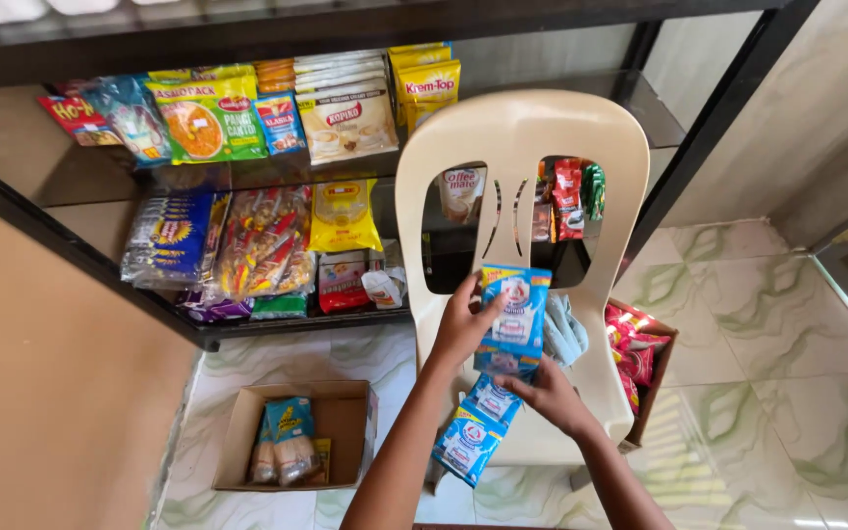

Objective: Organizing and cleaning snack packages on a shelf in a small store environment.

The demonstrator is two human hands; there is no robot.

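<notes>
A strip of blue and white sachets (504, 344) hangs over the seat of a cream plastic chair (503, 147). My left hand (463, 324) grips the top sachet by its left edge. Lower down, my right hand (550, 395) pinches the strip at a middle sachet, and the remaining sachets dangle below it toward the floor. A light blue cloth (566, 332) lies on the chair seat just right of the strip.
A dark glass shelf unit (71, 236) behind the chair holds several snack and drink packets. An open cardboard box (338, 422) with a few packets sits on the floor at the left. Another box with red packets (637, 350) stands right of the chair. Marble-patterned floor tiles spread right.
</notes>
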